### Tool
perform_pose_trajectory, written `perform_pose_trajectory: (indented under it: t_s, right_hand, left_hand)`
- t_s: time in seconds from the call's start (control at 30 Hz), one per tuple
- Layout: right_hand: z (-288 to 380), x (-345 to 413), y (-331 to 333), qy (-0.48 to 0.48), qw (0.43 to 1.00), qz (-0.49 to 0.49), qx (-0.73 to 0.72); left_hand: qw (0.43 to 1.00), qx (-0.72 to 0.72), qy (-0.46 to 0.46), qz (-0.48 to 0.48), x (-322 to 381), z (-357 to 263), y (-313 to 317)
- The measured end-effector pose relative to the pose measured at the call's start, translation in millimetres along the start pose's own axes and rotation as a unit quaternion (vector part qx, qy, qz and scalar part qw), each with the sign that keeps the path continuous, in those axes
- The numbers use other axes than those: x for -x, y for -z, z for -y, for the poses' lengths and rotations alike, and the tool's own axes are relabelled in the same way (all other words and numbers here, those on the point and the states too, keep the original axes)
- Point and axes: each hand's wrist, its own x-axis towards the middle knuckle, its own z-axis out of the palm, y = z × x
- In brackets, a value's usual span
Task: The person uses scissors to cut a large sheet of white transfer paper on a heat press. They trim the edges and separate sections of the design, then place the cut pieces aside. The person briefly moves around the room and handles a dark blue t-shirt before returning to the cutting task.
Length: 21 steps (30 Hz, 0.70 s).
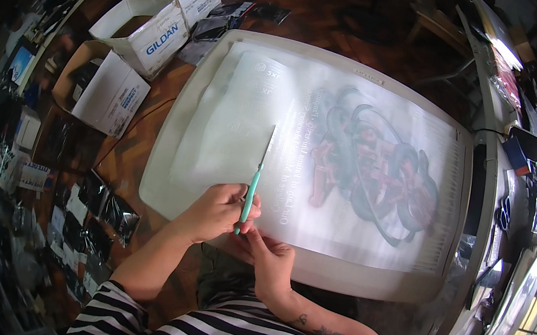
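My left hand grips the turquoise-handled scissors, seen nearly edge-on, with the thin dark blades pointing away from me over the sheet. Close beside it, my right hand has thumb and fingers pinched at the near edge of a translucent printed film sheet; part of that grip is hidden. The film bears mirrored writing and a large grey and red picture that looks like a coiled stethoscope. It lies across a pale plastic table, and its left part shows faint small prints.
Open cardboard boxes stand on the wooden floor at the left, one marked Gildan. Plastic-wrapped packs lie at the lower left. Along the right runs a cluttered worktop with dark-handled scissors and a phone-like device.
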Motion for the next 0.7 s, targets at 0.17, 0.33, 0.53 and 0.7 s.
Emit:
perform_pose_trajectory:
  t_s: [0.17,0.33,0.53,0.7]
  right_hand:
    - [3,1,-2,-0.008,1.000,-0.004,-0.008]
    - [2,0,-1,-0.016,1.000,-0.011,-0.022]
    - [3,0,0,-0.024,1.000,-0.006,-0.011]
    - [5,2,-1,-0.034,0.999,-0.007,-0.010]
  left_hand:
    - [1.000,0.016,0.006,0.010,-4,-6,1]
    - [1.000,0.010,0.002,0.000,-13,-10,1]
    - [1.000,-0.004,0.002,0.004,-18,-18,6]
    - [0.999,-0.041,0.011,-0.013,-23,-22,8]
